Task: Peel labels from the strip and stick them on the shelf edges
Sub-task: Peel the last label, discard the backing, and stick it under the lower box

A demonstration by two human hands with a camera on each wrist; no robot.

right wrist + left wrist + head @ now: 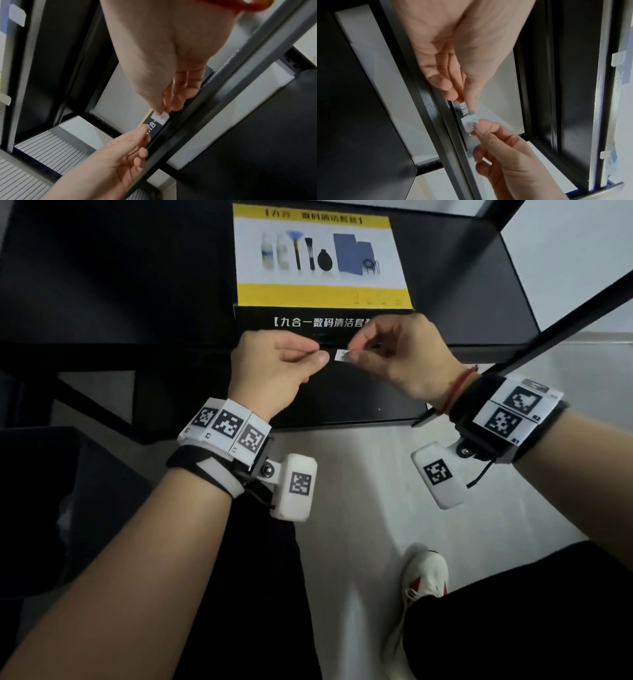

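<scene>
A small white label [342,355] hangs just in front of the black shelf edge [171,350], below a box's black front face with white characters [318,322]. My right hand [352,352] pinches the label [469,124] between thumb and forefinger by its right end; in the right wrist view the label [161,117] sits at my fingertips against the box front. My left hand [320,354] is a finger's width to the left, thumb pressed to forefinger. A thin pale sliver, seemingly the label strip [312,349], shows in that pinch; most of it is hidden.
A yellow and white box [322,261] picturing cleaning tools lies on the black shelf. A lower black shelf [359,402] sits under my hands. A black frame bar [565,316] slants at the right. A white shoe [424,573] stands on the pale floor.
</scene>
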